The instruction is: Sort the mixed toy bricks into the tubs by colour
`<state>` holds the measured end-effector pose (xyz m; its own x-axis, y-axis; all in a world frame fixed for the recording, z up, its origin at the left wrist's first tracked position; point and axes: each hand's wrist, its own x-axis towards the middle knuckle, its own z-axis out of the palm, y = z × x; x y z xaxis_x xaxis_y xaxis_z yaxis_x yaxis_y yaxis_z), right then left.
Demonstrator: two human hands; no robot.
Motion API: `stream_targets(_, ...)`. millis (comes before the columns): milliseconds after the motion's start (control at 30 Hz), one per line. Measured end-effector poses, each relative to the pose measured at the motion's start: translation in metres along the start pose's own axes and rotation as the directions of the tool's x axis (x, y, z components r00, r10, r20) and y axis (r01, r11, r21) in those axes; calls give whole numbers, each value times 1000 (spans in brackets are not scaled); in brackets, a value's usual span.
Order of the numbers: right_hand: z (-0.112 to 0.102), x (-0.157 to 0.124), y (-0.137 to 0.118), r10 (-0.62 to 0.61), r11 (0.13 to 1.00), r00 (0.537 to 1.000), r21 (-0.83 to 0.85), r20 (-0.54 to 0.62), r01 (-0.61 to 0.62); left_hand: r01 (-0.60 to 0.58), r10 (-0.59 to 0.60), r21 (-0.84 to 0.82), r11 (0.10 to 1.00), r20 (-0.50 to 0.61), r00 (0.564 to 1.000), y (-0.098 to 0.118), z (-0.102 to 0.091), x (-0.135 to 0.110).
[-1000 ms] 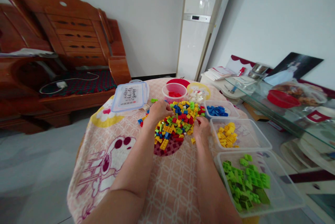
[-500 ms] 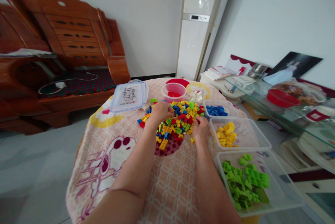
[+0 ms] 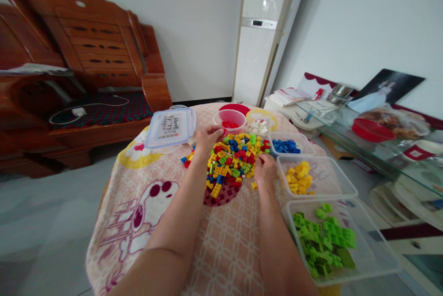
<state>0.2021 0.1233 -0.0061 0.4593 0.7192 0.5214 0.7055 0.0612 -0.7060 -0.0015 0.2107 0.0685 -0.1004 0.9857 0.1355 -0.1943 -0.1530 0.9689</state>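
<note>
A heap of mixed red, yellow, blue and green toy bricks (image 3: 235, 160) lies on the cloth-covered round table (image 3: 145, 203). My left hand (image 3: 206, 136) hovers at the heap's far left edge, just short of a round clear tub of red bricks (image 3: 230, 120). Its fingers are curled together, and what they hold is hidden. My right hand (image 3: 265, 169) rests on the heap's right edge, fingers pinched, with a bit of red brick showing at the fingertips.
Clear tubs line the right side: blue bricks (image 3: 290, 146), yellow bricks (image 3: 311, 176), green bricks (image 3: 332, 240). A tub of white bricks (image 3: 261, 125) sits at the back. A clear lid (image 3: 169, 127) lies back left. A wooden bench (image 3: 86, 69) stands left, a glass table (image 3: 380, 143) right.
My left hand has lifted off the heap and moved back toward the tub of red bricks. The right hand has stayed almost still at the heap's right edge.
</note>
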Motion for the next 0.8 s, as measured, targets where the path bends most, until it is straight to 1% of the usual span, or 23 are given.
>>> stream_targets(67,1,0,1,0,1000,1000,-2,-8,0,-7,4,-107,994,-29,1000,-6,4,2)
stream_targets(133,1,-1,1,1,1000,1000,-2,-9,-1,-24,21,-176,984,-18,1000,-10,7,4)
stream_targets(200,1,-1,1,2,1000,1000,-3,-9,-2,-47,47,-217,975,-3,999,-13,8,6)
stream_targets(267,0,-1,0,2,1000,1000,-5,-11,-3,-77,79,-213,974,0,997,-13,6,7)
stream_targets(333,0,-1,-1,5,1000,1000,-8,-9,-5,-102,104,-138,985,10,994,-9,0,7)
stream_targets(367,-1,-1,-1,7,1000,1000,-8,-5,-7,-111,113,-67,992,16,993,-5,-5,7)
stream_targets(433,-2,-1,-3,18,1000,1000,-6,6,-18,-122,121,139,983,18,993,5,-15,5)
stream_targets(467,-2,-1,-3,23,1000,1000,-5,14,-23,-125,125,267,955,18,992,11,-20,4)
stream_targets(500,-2,0,-4,26,1000,999,-4,20,-26,-130,128,399,908,31,991,17,-25,3)
stream_targets(567,-3,-1,-5,23,1000,999,-3,25,-23,-140,118,616,775,76,990,28,-32,-1)
stream_targets(600,-3,-1,-5,18,1000,1000,-3,24,-18,-144,90,691,709,114,989,31,-34,-2)
stream_targets(700,-3,-1,-5,12,1000,1000,2,5,-12,-163,-15,815,557,206,979,36,-35,-6)
stream_targets(733,-3,-1,-5,13,1000,1000,4,3,-13,-175,-28,840,514,221,975,35,-33,-7)
stream_targets(800,-2,-1,-4,21,1000,1000,6,2,-21,-204,-8,885,418,228,974,33,-28,-8)
